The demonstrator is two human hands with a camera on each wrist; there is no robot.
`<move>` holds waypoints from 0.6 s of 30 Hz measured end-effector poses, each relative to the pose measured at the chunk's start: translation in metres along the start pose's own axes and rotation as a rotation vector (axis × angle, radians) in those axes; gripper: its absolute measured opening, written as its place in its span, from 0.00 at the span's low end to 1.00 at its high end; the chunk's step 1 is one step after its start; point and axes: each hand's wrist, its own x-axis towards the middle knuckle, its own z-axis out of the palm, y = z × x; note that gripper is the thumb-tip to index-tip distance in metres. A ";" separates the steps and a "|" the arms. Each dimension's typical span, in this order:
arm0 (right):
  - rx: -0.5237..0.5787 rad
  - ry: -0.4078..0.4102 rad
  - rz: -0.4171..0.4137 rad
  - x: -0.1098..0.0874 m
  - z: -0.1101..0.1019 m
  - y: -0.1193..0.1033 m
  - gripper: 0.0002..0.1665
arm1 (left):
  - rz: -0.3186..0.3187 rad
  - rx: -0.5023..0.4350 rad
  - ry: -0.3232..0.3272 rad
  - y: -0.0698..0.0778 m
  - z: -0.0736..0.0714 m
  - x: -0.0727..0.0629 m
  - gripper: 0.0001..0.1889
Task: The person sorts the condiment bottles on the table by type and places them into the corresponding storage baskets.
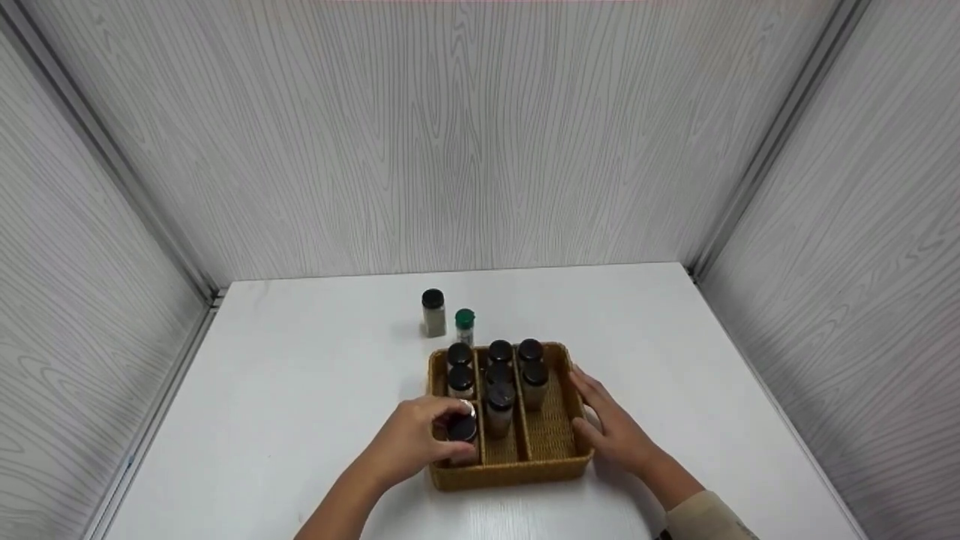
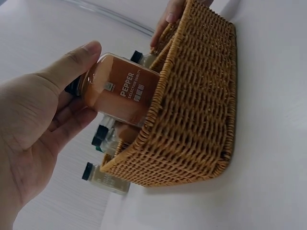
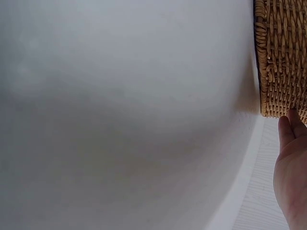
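Note:
My left hand (image 1: 420,435) grips a pepper jar (image 2: 122,88) near its black cap, thumb on one side and fingers on the other. Filled with reddish-brown powder, the jar sits partly inside the near left compartment of a wicker basket (image 1: 517,474), its lower end hidden by the wall. My right hand (image 1: 611,431) rests against the basket's right side, its fingers (image 3: 285,132) fairly straight along the weave. Several black-capped jars (image 1: 499,405) stand in the basket's three columns.
Behind the basket, a black-capped jar (image 1: 433,315) of pale green contents stands on the white table (image 1: 300,390). A green-capped jar (image 1: 465,322) is close to the basket's back rim. Grey wood-grain panels (image 1: 450,150) enclose the table at the back and sides.

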 end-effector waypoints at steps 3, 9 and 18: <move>0.015 -0.002 0.006 0.000 -0.001 0.001 0.45 | -0.010 0.008 -0.004 -0.004 0.003 0.001 0.25; 0.035 -0.016 0.021 0.000 -0.001 0.001 0.46 | -0.012 0.037 -0.007 -0.011 0.008 0.001 0.23; 0.051 -0.015 0.010 0.001 -0.001 0.001 0.46 | 0.018 0.063 -0.004 -0.019 0.015 0.000 0.23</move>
